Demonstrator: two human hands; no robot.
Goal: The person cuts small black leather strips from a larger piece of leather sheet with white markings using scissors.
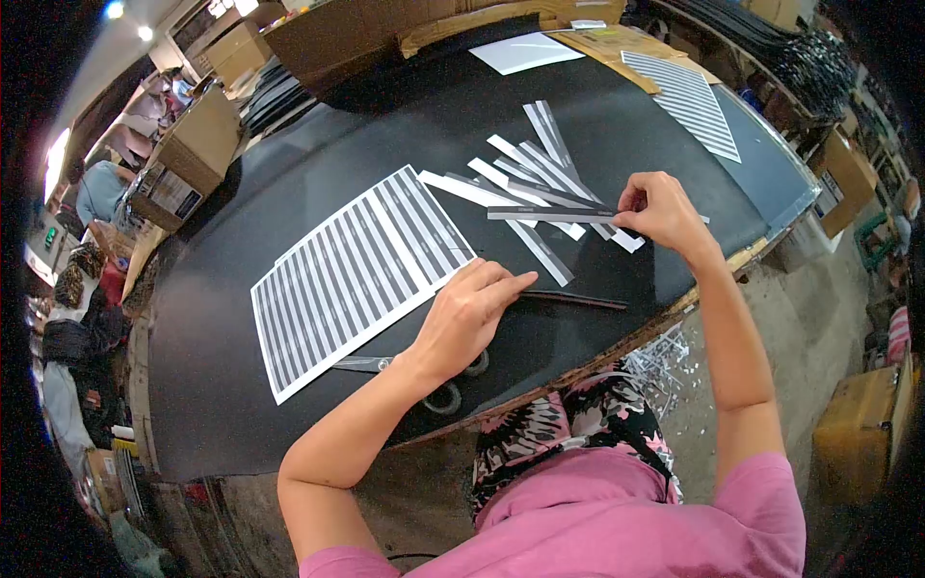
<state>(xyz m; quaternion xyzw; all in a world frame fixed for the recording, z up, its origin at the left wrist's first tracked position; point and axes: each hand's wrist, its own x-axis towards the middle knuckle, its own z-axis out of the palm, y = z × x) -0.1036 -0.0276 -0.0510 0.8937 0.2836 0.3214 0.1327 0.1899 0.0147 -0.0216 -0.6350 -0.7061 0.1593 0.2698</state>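
Observation:
My right hand pinches the right end of a narrow grey-and-white printed paper strip, held over a loose pile of similar strips. My left hand is closed, with its fingers together around one end of a thin dark strip that juts out to the right. Its fingertips are partly hidden. Beside this hand, to the left, lies a white sheet printed with grey stripes. Scissors rest under my left wrist, with the blades pointing left and the handles partly covered.
A black-topped table spans the view. At its far side are a white sheet, another striped sheet and cardboard. A box stands at left. Paper scraps litter the floor. Another person is at far left.

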